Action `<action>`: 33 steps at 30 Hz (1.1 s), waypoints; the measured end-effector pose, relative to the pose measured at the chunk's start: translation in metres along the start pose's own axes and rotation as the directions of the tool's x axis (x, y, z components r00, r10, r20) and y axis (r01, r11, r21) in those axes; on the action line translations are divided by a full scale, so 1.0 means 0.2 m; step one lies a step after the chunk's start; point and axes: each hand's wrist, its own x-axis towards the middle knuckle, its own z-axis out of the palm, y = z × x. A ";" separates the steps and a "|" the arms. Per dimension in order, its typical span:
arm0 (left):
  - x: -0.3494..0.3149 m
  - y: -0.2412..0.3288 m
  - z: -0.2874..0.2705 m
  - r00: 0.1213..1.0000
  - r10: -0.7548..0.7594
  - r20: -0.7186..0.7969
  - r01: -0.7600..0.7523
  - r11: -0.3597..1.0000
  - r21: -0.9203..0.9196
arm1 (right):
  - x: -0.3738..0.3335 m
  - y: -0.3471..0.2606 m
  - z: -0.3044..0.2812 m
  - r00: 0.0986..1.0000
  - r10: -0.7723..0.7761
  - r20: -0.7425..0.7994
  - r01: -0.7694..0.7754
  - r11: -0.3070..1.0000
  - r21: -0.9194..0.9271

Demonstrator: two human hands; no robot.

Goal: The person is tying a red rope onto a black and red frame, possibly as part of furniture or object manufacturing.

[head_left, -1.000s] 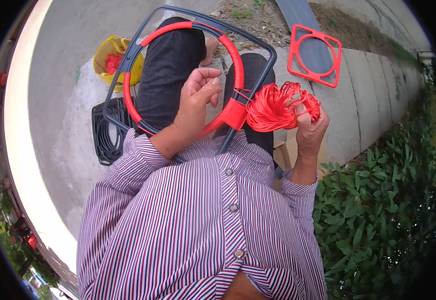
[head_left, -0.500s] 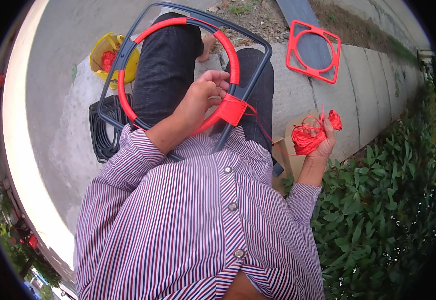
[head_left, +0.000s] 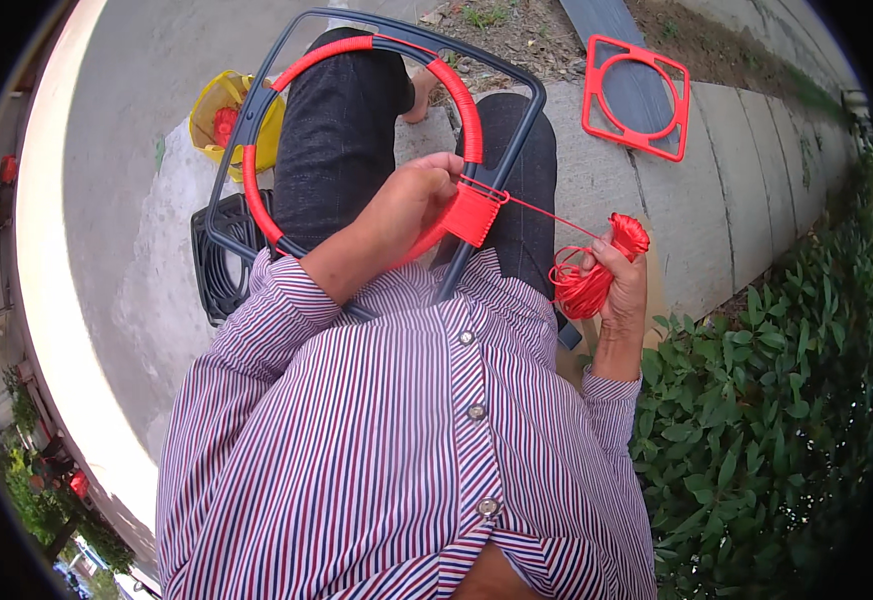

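A dark square frame (head_left: 218, 238) with a round inner ring rests on my lap, much of its ring wound in red cord (head_left: 461, 105). My left hand (head_left: 411, 205) is closed at the ring's right side, its fingertips partly hidden, just beside a flat band of tight red windings (head_left: 473, 214). From a loop at that band, a taut strand runs right to my right hand (head_left: 623, 285). That hand grips a loose bundle of red cord (head_left: 582, 290), with the strand passing by the thumb.
On the paving at the upper right stands a finished-looking red frame (head_left: 678, 110), by a grey board (head_left: 604, 22). To the left are a yellow bag (head_left: 201, 125) holding red cord and a stack of dark frames (head_left: 218, 268). Leafy shrubs (head_left: 726, 420) crowd the right side.
My right hand has turned and lifted slightly with the bundle, and the slack strand has drawn tight. A cord loop now crosses the band's upper edge. My left fingers have closed at the ring.
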 end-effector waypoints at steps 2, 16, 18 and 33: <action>0.00 0.00 -0.01 1.000 -0.003 -0.012 0.004 1.000 0.029 | -0.01 0.02 0.02 1.000 0.003 -0.002 -0.002 0.993 0.119; 0.01 0.01 -0.02 0.991 -0.111 0.070 0.118 0.988 -0.096 | -0.03 0.20 -0.04 0.983 -0.041 0.180 -0.050 0.878 0.476; 0.03 0.00 -0.05 0.992 -0.117 0.053 0.119 0.992 -0.043 | -0.03 0.21 -0.05 0.979 -0.048 0.197 -0.051 0.881 0.470; 0.01 -0.02 -0.05 0.970 0.111 -0.218 -0.070 0.980 0.187 | 0.30 -0.18 0.14 0.925 -0.376 0.058 0.349 0.778 -0.523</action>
